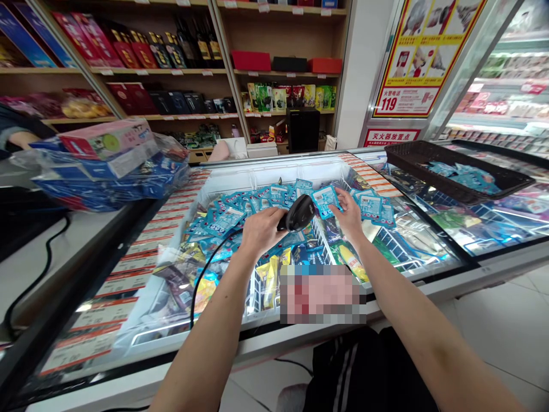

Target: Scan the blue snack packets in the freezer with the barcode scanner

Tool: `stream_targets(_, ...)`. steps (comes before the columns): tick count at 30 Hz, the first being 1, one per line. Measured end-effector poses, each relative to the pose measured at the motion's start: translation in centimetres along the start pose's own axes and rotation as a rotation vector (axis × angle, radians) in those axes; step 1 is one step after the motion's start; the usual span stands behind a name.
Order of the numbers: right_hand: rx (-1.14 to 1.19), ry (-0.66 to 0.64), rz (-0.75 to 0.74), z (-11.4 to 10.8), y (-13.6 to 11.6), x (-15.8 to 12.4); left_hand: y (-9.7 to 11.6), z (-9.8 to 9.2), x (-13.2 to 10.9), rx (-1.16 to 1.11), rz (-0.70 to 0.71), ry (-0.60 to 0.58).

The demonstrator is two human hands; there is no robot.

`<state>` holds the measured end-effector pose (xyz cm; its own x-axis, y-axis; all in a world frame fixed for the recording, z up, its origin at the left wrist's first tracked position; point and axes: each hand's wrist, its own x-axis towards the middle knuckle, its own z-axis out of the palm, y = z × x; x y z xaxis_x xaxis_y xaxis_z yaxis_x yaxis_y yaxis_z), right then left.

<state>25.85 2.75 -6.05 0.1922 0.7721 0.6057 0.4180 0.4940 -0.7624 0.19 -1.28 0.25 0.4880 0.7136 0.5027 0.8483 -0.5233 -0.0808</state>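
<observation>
My left hand (262, 230) is wrapped round the handle of a black barcode scanner (300, 213), whose cord hangs down on the left. The scanner's head points right, towards a small blue packet (325, 200) with a white label. Thumb and fingers of my right hand (348, 213) pinch that packet by its right edge. Many similar blue packets (227, 220) lie heaped on the freezer's glass top, left of the scanner. A few more blue packets (372, 207) lie just right of my right hand.
A dark brown basket (458, 157) holding blue packets stands at the right. On the left, boxes in a plastic bag (111, 163) rest near another person's arm (21, 137). White wire baskets of frozen goods show through the glass. Stocked shelves (158, 71) line the back.
</observation>
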Motion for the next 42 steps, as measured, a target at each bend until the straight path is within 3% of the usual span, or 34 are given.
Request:
stream_targets(18, -0.084, -0.015, 0.004, 0.0, 0.1, -0.1, 0.1, -0.1, 0.0, 0.019, -0.001, -0.037)
stream_targets(27, -0.473, 0.092, 0.100, -1.2, 1.2, 0.1, -1.0, 0.2, -0.3, 0.065, -0.166, 0.001)
stream_targets(32, -0.730, 0.136, 0.075, -1.6, 0.2, -0.2, -1.4, 0.0, -0.3, 0.071, -0.222, 0.046)
stream_targets(34, -0.776, 0.068, 0.018, -1.5, -0.3, -0.4, -1.5, -0.1, -0.3, 0.060, -0.238, 0.053)
stream_targets(38, -0.773, -0.205, -0.114, -1.0, -0.3, -0.7, -1.4, -0.2, -0.3, 0.050, -0.250, 0.043)
stream_targets(42, -0.804, -0.202, -0.068, -1.0, 0.8, -0.6, -1.5, -0.2, -0.3, 0.051, -0.254, 0.043)
